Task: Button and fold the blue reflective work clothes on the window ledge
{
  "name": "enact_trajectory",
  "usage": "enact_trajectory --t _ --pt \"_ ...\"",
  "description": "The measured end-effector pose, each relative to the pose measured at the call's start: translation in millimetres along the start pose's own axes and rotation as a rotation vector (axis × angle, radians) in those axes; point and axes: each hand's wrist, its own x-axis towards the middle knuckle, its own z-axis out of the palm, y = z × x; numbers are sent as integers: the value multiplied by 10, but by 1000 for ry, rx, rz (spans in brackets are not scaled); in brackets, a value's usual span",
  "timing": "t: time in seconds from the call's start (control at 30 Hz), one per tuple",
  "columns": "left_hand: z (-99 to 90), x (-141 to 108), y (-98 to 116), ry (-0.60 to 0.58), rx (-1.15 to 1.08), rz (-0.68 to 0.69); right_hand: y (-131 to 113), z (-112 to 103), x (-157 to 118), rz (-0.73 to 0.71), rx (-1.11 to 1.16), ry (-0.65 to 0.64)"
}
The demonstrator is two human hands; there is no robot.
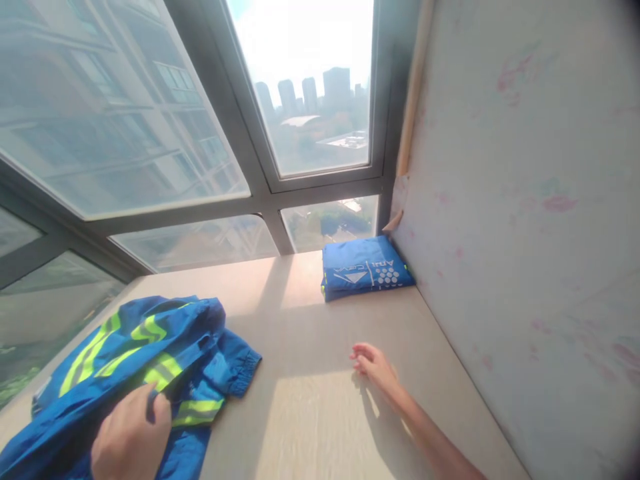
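At your ten o'clock, the loose blue garment lies crumpled, its lower end cut off by the frame. Your left hand is over it, fingertips mostly hidden; whether they clamp cloth, you cannot tell. Your right hand is empty, fingers loosely curled and apart. At its twelve o'clock sits the folded blue garment, its print partly illegible.
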Motion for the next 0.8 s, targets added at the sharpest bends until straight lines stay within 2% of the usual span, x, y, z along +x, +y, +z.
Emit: enact_trajectory --t 0.03,0.07,0.13,0.17,0.23,0.33,0.43,0.6,0.7,0.8 --pt "138 -246 127 -7 -133 119 -121 -69 227 -94 -101 89" --pt "310 -495 256 -72 -240 215 -271 -143 473 -204 -239 189" --pt "691 -942 508 -247 -346 353 -620 -305 983 -393 -658 355" --pt "867 -1118 620 -302 -355 372 -790 -388 1225 -422 -756 390" --pt "1131 -1346 786 -337 -341 323 -1056 -548 1643 -438 -878 413" --pt "1273 -1432 881 -353 -300 262 -1190 -725 2026 -393 -1011 424" --pt "1248 -1399 876 -375 -235 263 -1111 -780 2128 -365 -1116 389" --pt "1230 -1400 879 -402 -133 295 -1070 -726 2050 -328 -1213 342" --pt "1241 -1408 881 -403 -115 298 -1241 -721 2007 -305 -1242 321" --pt "1247 -1405 873 -404 -117 298 -1552 -743 1941 -304 -1260 285"
